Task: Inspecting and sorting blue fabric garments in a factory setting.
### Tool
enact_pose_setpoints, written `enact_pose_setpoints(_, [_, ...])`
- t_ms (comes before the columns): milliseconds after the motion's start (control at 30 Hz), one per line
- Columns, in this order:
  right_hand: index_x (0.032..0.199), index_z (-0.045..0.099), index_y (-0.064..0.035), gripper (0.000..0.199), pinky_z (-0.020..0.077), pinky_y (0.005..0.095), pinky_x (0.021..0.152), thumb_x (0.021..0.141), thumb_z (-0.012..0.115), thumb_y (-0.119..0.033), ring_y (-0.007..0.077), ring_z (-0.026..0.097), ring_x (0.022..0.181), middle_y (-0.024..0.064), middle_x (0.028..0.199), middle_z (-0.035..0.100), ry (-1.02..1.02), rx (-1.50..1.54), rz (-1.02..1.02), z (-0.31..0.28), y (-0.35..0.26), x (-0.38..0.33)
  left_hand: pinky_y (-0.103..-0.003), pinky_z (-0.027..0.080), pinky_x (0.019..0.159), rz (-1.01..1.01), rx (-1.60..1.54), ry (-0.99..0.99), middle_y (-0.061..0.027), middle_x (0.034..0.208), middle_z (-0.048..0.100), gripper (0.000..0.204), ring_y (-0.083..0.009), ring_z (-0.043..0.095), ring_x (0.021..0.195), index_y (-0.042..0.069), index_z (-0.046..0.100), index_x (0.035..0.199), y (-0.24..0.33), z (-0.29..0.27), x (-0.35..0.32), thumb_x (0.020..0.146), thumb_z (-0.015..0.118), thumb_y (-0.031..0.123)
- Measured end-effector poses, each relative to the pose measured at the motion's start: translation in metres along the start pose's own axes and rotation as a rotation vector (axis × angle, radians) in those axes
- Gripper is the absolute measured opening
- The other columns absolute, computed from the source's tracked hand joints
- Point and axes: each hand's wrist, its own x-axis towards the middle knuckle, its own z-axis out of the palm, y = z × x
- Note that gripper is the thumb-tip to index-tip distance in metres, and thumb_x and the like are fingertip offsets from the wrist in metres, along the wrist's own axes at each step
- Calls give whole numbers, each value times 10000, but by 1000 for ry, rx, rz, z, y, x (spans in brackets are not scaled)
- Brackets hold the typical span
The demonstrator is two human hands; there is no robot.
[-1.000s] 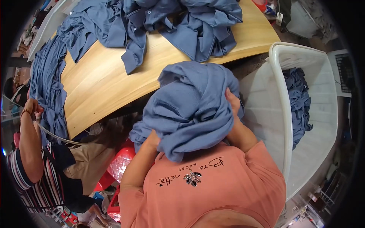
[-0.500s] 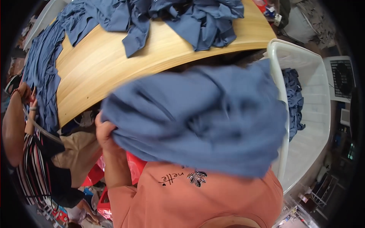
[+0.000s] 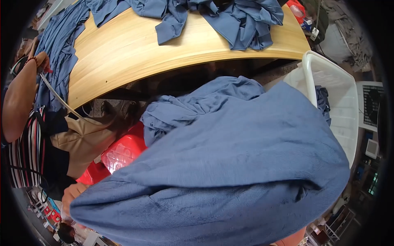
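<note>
At eight o'clock the left grip (image 3: pixel 73 196) clamps a broad slate-blue woven cloth (image 3: pixel 230 164), spanning centre to six and best smoothed by even tension, while the right grip is hidden, its state impossible to tell, with a pale wooden surface (image 3: pixel 135 53) from ten to one and a white plastic bin (image 3: pixel 344 102) at three.

The left hand (image 3: pixel 72 196), at eight o'clock, grips a blue garment (image 3: pixel 221 164) spread across the centre toward six; the right hand is hidden. More blue garments (image 3: pixel 250 24) lie on a wooden table (image 3: pixel 131 53) at twelve; a white bin (image 3: pixel 310 78) stands near three.
</note>
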Motion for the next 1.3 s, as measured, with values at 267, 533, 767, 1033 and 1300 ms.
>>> enact_pose_setpoints(267, [1055, 588, -26, 326, 404, 288, 867, 834, 523, -257, 178, 505, 1062, 90, 1090, 582, 483, -508, 109, -19, 41, -34, -365, 343, 905, 448, 90, 536, -149, 1108, 489, 292, -230, 457, 1067, 38, 407, 1000, -88, 4, 27, 851, 444, 288])
enact_pose_setpoints(533, [1080, 575, -30, 386, 388, 313, 895, 801, 573, -297, 206, 486, 1097, 91, 1104, 578, 849, -888, 256, -51, 69, -210, -341, 418, 786, 678, 153, 668, -72, 844, 504, 184, -202, 527, 859, 80, 438, 844, -103, 28, -13, 816, 533, 236])
enact_pose_setpoints(767, [1102, 563, -34, 448, 375, 334, 919, 772, 616, -332, 230, 469, 1127, 92, 1117, 575, 1162, -1235, 394, -184, 18, -368, -261, 495, 535, -129, 280, 1385, -36, 776, 574, 95, -144, 567, 664, 26, 570, 791, -169, -25, 33, 766, 631, 94])
enact_pose_setpoints(1033, [993, 594, -12, 355, 393, 370, 887, 786, 588, -301, 269, 522, 1021, 125, 997, 607, 1178, -985, -98, -135, 6, -299, -223, 462, 653, -370, 534, 1172, -63, 872, 574, 290, -109, 556, 761, 0, 520, 1034, -309, -20, -5, 762, 618, 30])
enact_pose_setpoints(1300, [939, 584, -8, 268, 472, 385, 688, 738, 614, -181, 286, 580, 829, 125, 897, 603, 549, -1553, -134, -176, 11, -165, -350, 454, 721, -332, 1120, 581, -132, 819, 607, 143, -293, 569, 784, 19, 615, 804, -287, -8, 37, 686, 661, 86])
